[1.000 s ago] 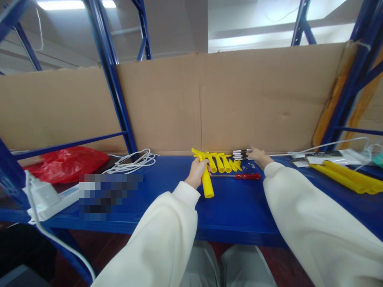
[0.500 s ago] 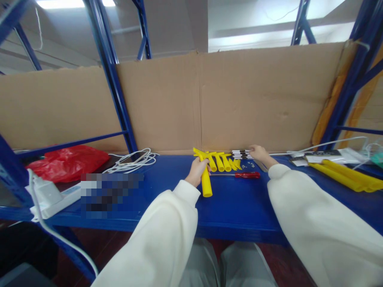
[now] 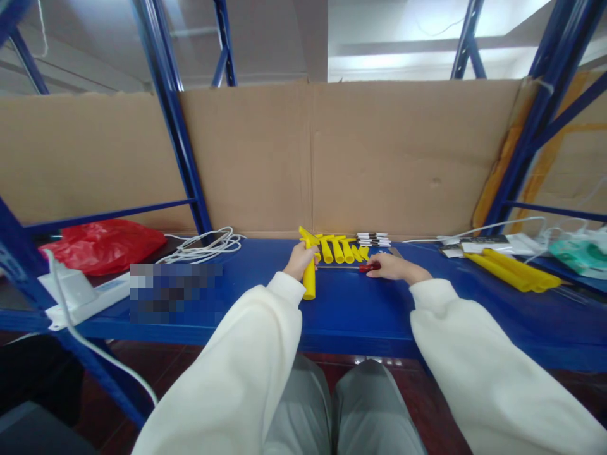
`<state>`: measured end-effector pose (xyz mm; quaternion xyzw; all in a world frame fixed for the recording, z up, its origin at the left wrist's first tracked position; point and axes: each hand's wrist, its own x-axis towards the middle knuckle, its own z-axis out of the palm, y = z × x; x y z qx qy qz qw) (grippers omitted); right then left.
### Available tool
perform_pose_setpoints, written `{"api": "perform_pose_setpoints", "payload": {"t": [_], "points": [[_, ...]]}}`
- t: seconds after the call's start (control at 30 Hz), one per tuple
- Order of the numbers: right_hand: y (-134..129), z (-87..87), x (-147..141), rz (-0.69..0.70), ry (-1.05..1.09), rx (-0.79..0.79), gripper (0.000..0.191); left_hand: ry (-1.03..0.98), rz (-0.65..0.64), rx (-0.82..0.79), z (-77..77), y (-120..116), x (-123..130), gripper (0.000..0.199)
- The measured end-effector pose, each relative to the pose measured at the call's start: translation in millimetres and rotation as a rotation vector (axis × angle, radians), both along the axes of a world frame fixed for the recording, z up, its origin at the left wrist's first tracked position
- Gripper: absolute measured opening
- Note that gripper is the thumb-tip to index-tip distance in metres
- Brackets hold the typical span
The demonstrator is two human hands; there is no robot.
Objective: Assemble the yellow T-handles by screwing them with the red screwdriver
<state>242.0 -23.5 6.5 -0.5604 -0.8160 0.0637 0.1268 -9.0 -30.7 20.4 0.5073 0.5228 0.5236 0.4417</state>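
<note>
My left hand [image 3: 300,260] is closed around a yellow plastic tube piece [image 3: 309,285] with a flared, forked top, tilted over the blue shelf. My right hand [image 3: 389,266] has its fingers closed on the red handle of a screwdriver [image 3: 366,268], which lies with its shaft pointing left towards the yellow piece. Behind the screwdriver, several similar yellow tube pieces [image 3: 338,253] lie in a row, with small flat yellow pieces [image 3: 359,253] at the right end. A stack of black-and-white strips [image 3: 373,239] lies beyond them. Small shiny bits nearby are partly hidden by my right hand.
Long yellow tubes [image 3: 516,272] and flat packets [image 3: 490,244] lie on the right. A red plastic bag [image 3: 109,245], coiled white cable [image 3: 208,246] and white power strip [image 3: 90,304] are on the left. Cardboard [image 3: 379,158] walls the back; blue posts [image 3: 183,145] stand at both sides.
My right hand has moved from beside the black-and-white strips down and left onto the screwdriver handle. My left hand still holds the yellow tube piece. The view has shifted slightly.
</note>
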Motion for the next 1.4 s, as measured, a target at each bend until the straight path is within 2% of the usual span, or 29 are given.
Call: {"api": "perform_pose_setpoints", "payload": {"t": [0.27,0.6,0.83,1.17,1.4], "points": [[0.9,-7.8,8.0,0.033,0.052,0.156,0.013,0.085,0.015,-0.006,-0.4,1.2,-2.6,0.018],[5.9,-6.2,25.9,-0.131,0.179,0.394,0.011,0.116,0.016,-0.014,3.8,-4.2,-0.3,0.022],[3.4,-4.6,22.8,-0.151,0.162,0.381,0.010,0.155,-0.042,-0.016,5.1,-6.5,0.7,0.017],[3.4,-4.7,24.7,-0.158,0.146,0.367,0.012,0.188,-0.050,-0.018,5.2,-7.5,1.1,0.019],[4.2,-2.7,23.7,-0.233,0.109,0.348,0.014,0.219,-0.063,-0.020,4.6,-6.9,0.9,0.020]]}}
